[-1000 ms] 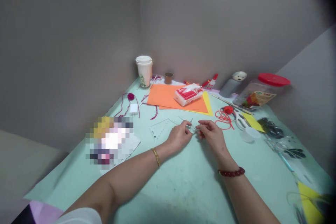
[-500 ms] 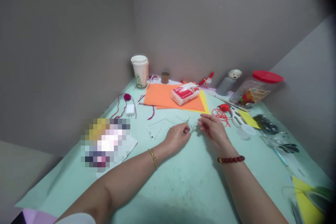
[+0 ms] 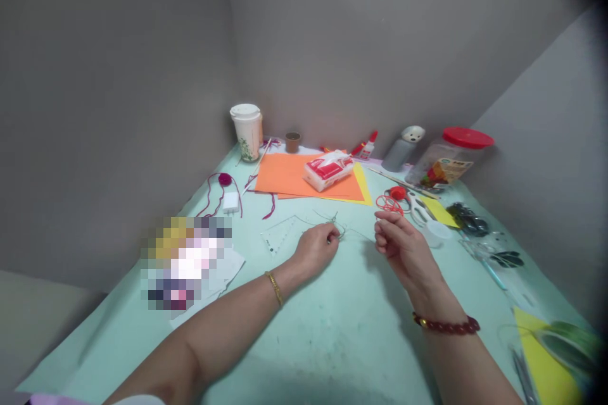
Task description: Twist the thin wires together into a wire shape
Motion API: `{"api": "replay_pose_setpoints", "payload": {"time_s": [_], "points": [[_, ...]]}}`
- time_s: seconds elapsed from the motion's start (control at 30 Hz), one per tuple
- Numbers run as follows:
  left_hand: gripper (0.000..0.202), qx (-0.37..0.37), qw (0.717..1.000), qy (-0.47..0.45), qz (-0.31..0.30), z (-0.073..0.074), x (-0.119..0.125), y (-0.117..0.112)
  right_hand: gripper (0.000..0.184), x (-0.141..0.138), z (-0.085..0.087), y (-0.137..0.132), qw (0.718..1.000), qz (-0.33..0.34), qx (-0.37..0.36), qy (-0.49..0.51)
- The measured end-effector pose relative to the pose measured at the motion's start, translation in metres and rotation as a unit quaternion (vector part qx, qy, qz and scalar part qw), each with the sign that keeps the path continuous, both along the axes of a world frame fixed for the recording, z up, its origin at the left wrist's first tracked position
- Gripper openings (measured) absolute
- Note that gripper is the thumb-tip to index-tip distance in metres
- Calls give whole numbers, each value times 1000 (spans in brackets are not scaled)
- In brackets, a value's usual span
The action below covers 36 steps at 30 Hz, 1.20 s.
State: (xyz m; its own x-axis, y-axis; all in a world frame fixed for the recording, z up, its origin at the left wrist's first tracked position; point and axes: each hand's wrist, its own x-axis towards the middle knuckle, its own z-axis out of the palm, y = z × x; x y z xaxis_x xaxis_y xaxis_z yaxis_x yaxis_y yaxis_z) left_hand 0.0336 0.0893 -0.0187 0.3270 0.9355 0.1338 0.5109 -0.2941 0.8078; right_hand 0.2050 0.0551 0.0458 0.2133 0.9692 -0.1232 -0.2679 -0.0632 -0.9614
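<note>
My left hand point(image 3: 317, 245) rests on the mint-green table point(image 3: 332, 329), its fingers pinched on a thin wire point(image 3: 335, 223) whose twisted ends stick up just past the fingertips. A fine strand runs from there to the right toward my right hand point(image 3: 401, 245), which is raised a little off the table with its fingers curled and pinched together on that strand. A clear plastic set square point(image 3: 280, 234) lies just left of my left hand. Red cord point(image 3: 388, 204) lies coiled just beyond my right hand.
At the back stand a paper cup point(image 3: 247, 131), a small brown pot point(image 3: 292, 141), orange paper point(image 3: 294, 177) under a tissue pack point(image 3: 329, 170), a glue bottle point(image 3: 367, 147) and a red-lidded jar point(image 3: 446, 161). Scissors point(image 3: 418, 205), dark tools and yellow paper point(image 3: 546, 361) lie at the right. A white charger point(image 3: 230, 202) sits left.
My right hand has drawn away from my left, to the right and up off the table, pulling the fine strand out. My left hand stays pinched on the wire. The view has shifted slightly.
</note>
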Motion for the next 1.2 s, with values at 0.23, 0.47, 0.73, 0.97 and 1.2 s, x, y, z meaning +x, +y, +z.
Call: {"api": "replay_pose_setpoints", "payload": {"time_s": [0.23,0.47,0.73,0.97,1.2], "points": [[25,15,1000,10,-15,1,-1,-1,34,20,4,-23,998,-52,34,-12],[23,-9,1000,23,2,5,3,-2,31,10,10,-39,998,-27,30,-51],[20,23,999,32,12,4,8,-2,25,3,15,-52,986,30,34,-159],[22,-27,999,20,-1,5,5,6,23,5,25,-12,975,6,112,-191],[23,-97,995,-26,-14,5,3,16,32,17,9,55,887,-110,90,-439]]}}
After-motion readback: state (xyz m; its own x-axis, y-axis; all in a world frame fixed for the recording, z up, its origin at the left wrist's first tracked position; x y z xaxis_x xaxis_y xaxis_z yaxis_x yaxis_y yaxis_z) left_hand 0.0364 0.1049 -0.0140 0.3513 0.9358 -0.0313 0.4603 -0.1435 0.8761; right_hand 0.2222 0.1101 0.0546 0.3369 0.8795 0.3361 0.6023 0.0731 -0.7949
